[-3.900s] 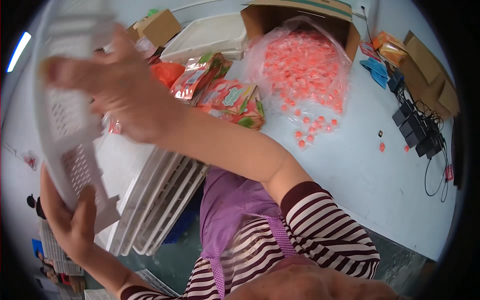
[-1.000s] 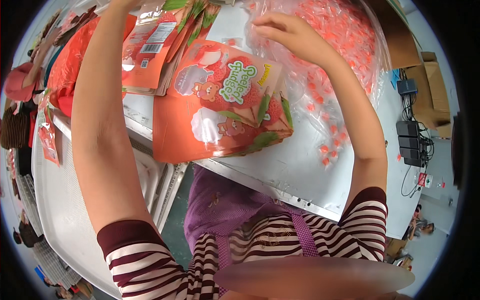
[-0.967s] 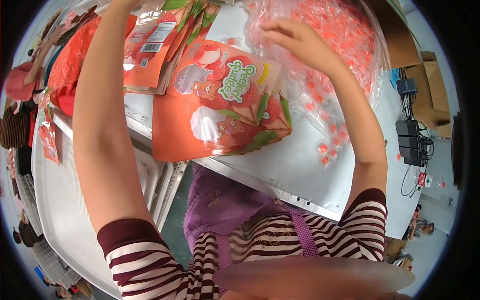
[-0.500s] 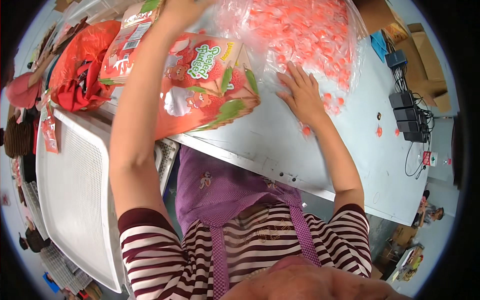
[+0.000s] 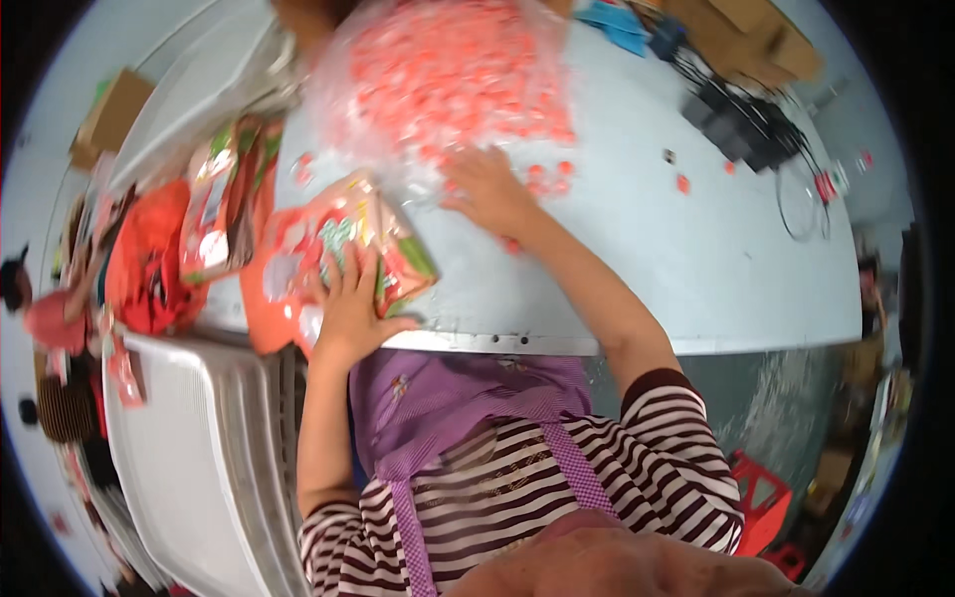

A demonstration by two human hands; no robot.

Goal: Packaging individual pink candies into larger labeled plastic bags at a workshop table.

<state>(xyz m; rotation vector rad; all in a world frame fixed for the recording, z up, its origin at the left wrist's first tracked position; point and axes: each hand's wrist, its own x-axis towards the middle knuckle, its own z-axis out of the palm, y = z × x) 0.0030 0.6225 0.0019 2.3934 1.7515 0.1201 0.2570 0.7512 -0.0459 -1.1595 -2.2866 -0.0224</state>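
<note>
My left hand [image 5: 350,313] rests with fingers spread on a pile of red printed candy pouches [image 5: 343,214] at the table's near edge. My right hand [image 5: 489,191] lies with its fingers stretched out at the near edge of a heap of red-orange wrapped candies [image 5: 453,75], on a clear plastic bag. Blur hides whether its fingertips touch any candy. A few loose candies [image 5: 537,181] lie just right of that hand, and one shows under the wrist. Another stack of similar pouches [image 5: 214,199] stands to the left of the pile.
An orange-red plastic bag [image 5: 149,249] sits at the table's left end. Below it stand stacked white plastic trays [image 5: 184,448]. Black power adapters with cables [image 5: 741,124] lie at the right, near cardboard [image 5: 746,45]. A red stool [image 5: 761,502] stands on the floor at right.
My left hand has come back from the far side and down onto the pouches. The view has turned, shifting the table leftward. My right hand stays beside the candy heap.
</note>
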